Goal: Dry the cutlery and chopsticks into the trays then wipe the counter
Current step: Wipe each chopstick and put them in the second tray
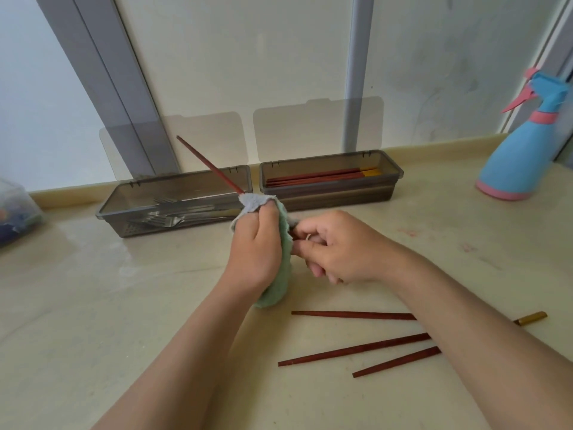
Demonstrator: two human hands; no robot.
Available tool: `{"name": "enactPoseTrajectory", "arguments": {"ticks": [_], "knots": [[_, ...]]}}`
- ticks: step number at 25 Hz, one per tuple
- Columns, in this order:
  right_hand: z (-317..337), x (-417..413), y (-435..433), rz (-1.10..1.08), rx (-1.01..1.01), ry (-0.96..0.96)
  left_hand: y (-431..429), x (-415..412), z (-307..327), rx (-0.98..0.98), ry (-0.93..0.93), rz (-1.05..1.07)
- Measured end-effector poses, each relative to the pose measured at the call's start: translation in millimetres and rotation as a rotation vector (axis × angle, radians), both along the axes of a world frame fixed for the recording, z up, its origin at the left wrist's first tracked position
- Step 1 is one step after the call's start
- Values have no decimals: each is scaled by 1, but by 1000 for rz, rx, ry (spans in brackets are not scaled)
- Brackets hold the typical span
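Chopsticks (353, 349) nearest, three of them loose on the table (93, 305), running under the right forearm and not yet dried. Just beyond, left grip (254, 243) curled tight round a green-and-grey cloth (274, 293), the cloth wrapped about a held chopstick (210, 166). Right grip (335, 246) just beside it, fingers curled, thumb and forefinger pinching at the cloth's edge, seemingly on the stick's butt end, though that end hidden. Thin end poking out of the cloth's top, slanting up and left over the cutlery tray (117, 209).

For a good wipe: keep the left squeeze firm and even, draw the stick lengthwise through the cloth with the right, twist a little to reach every side, mind the tip near the tray rim. Then over to the chopstick tray (341, 197), just right of the cutlery tray, to lie alongside the stored chopsticks (316, 176). Forks (173, 221) already in the cutlery tray. Farthest right, blue-and-pink spray bottle (514, 156), well apart from both grips.
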State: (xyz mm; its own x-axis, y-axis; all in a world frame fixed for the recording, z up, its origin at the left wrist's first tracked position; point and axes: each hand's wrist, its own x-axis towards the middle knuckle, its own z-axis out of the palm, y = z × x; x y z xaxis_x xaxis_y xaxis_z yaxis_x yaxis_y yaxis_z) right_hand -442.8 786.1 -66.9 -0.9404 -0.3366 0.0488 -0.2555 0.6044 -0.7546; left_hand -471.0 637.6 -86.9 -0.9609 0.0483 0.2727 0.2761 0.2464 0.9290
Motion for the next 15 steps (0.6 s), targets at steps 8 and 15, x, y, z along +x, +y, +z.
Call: {"name": "enactPoseTrajectory", "arguments": {"ticks": [8, 15], "knots": [[-2, -17, 10, -281, -556, -87, -2, 12, 7, -399, -106, -508], [3, -39, 43, -705, -925, -71, -1, 15, 7, -549, -19, -613]]}}
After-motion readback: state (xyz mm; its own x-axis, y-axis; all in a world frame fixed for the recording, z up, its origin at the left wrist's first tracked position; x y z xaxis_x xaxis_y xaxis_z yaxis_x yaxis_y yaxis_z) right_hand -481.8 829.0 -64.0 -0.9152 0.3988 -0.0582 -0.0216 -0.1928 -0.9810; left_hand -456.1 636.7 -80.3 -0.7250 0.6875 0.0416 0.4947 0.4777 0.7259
